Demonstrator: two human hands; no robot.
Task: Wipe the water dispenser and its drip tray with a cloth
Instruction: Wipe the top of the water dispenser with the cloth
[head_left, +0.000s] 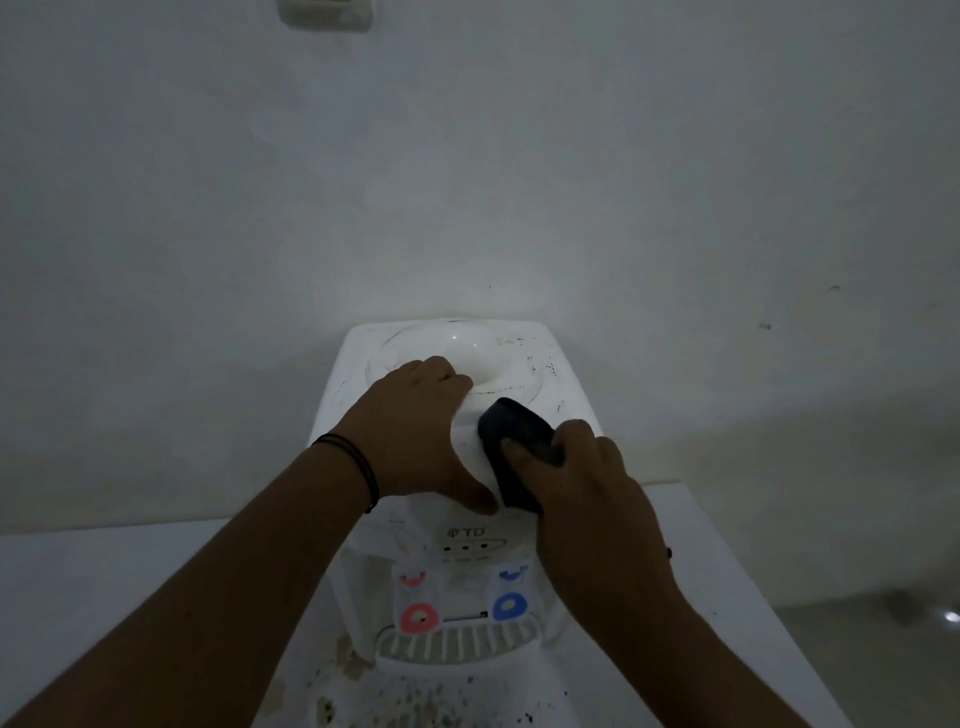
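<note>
A white tabletop water dispenser (540, 364) stands against the wall, its round bottle well on top. My left hand (415, 431) rests on the top, its fingertips bent over the rim of the well. My right hand (587, 499) grips a dark folded cloth (519, 447) and presses it on the top's front edge. Below are a red tap (420, 617), a blue tap (510, 606) and the slotted white drip tray (457, 649).
The dispenser stands on a white table (104, 587) with dark specks and stains in front of the tray. A plain white wall (467, 182) rises right behind it. Grey floor (883, 649) shows to the right of the table.
</note>
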